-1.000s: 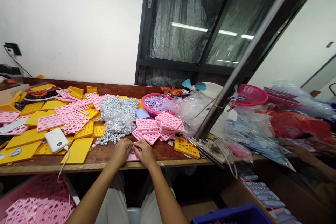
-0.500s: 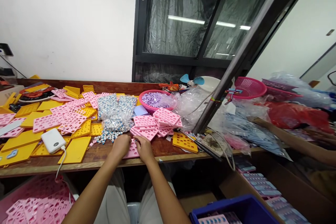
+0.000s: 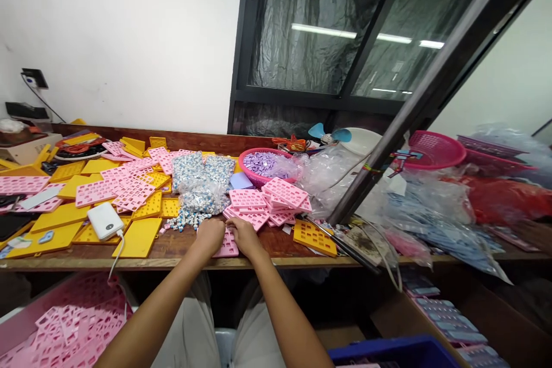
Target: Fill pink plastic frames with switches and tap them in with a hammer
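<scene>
A pink panel with square holes [image 3: 227, 247] lies near the table's front edge, between my two hands. My left hand [image 3: 211, 236] is closed over its left side, the fingers curled out of sight. From the right, my right hand [image 3: 244, 236] bends its closed fingertips onto the panel's far part. Whatever small thing the fingertips may hold is hidden. Just beyond the hands are loose blue-and-white small pieces [image 3: 190, 219] and clear bags of them [image 3: 202, 175]. A stack of pink panels [image 3: 284, 192] rests behind my right hand.
Yellow panels [image 3: 138, 238] and a white power bank [image 3: 104, 221] with a cable lie left. A pink basket [image 3: 246, 171] holds purple pieces. A slanted metal pole [image 3: 371, 167] rises at right, near a yellow holed panel [image 3: 314, 237]. Below stand a pink-filled bin [image 3: 73, 322] and blue crate [image 3: 397, 348].
The view has turned left, so everything appears shifted right. Both hands stay at the pink panel, with their fingers slightly shifted. The other person's arm at right has mostly left the view.
</scene>
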Motion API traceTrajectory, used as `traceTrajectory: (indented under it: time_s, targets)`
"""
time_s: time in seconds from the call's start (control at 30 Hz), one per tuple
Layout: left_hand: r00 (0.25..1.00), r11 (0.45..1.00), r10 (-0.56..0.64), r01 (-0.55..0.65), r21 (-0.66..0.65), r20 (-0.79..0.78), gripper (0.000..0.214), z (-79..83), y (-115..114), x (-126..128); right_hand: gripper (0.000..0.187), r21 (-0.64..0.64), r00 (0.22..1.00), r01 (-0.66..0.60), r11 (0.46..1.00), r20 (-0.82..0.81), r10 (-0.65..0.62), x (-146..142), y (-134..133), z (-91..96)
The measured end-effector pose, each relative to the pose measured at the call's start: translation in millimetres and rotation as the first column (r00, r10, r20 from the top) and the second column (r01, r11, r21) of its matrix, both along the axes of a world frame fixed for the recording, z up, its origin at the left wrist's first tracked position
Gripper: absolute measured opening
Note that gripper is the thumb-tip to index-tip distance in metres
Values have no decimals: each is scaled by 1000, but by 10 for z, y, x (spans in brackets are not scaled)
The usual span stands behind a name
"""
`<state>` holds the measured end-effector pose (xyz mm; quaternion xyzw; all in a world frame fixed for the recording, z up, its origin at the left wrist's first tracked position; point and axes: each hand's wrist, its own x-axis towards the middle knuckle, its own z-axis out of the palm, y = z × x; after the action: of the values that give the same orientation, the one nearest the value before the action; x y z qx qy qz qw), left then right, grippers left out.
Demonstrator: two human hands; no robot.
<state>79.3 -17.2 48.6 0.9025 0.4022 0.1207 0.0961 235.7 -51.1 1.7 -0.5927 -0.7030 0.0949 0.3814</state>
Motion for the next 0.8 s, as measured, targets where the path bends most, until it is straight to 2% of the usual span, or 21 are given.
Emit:
traceTrajectory:
  time_s: [0.1,0.2,0.3,0.37,0.43,0.5,0.6,0.8]
  targets:
    - [999,998,-33,31,56,30,20,-3,-160,-162,37,-1,1000,19,1000,19,-19,-38,4,-14]
    - [980,991,-54,29,128,192,25,-100,-184,-474,35,4,997,55,998,62,-55,-117,-64,-60]
    - [912,965,96,-183,186,399,25,-266,-21,-909,39,4,991,73,997,111,-73,-187,-216,-118]
    - [875,929,221,-323,180,431,22,-373,117,-1176,43,-2,989,57,998,139,-56,-199,-316,-136]
    - [870,918,261,-358,170,419,22,-458,219,-1348,45,-10,985,32,999,167,-30,-184,-375,-115]
    - [890,934,234,-318,164,392,22,-518,265,-1405,43,-16,980,16,1000,197,-12,-170,-370,-45]
    - [908,949,212,-279,145,363,23,-571,268,-1362,38,-3,970,-4,1000,241,4,-249,-244,124]
    - [899,932,278,-338,131,339,15,-575,260,-1327,15,-48,912,-122,991,389,131,-826,275,381]
